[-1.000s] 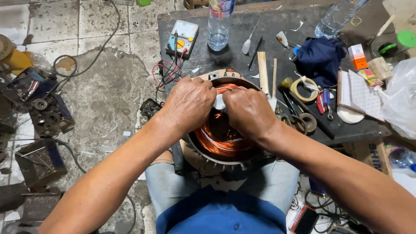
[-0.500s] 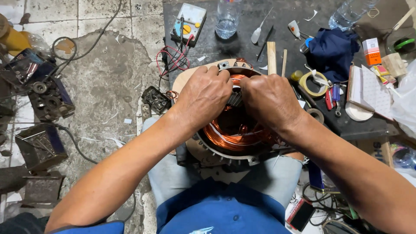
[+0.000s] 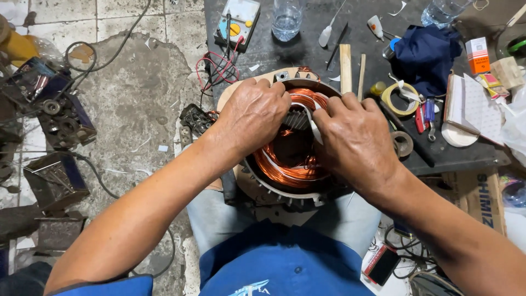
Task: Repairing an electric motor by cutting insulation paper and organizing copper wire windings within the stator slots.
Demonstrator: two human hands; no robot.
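Note:
A round motor stator (image 3: 290, 189) with copper wire coils (image 3: 285, 170) rests on my lap against the edge of a dark low table (image 3: 455, 156). My left hand (image 3: 252, 115) curls over the stator's upper left rim, fingertips pressing into the slots. On the upper right side, my right hand (image 3: 356, 140) pinches a narrow white strip (image 3: 315, 129) that runs down into the bore. The fingertips of both hands nearly meet over the top of the coils. My palms hide part of the winding.
On the table lie a multimeter (image 3: 236, 19) with red leads, two water bottles (image 3: 286, 16), wooden sticks (image 3: 345, 66), a tape roll (image 3: 400, 98), a blue cloth (image 3: 424, 52), pliers and small boxes. Dismantled metal parts (image 3: 52, 109) and cables lie on the concrete floor at left.
The view has shifted closer onto the stator. Both hands have stayed on its upper rim, and the right hand's fingers now pinch the white strip at the slots.

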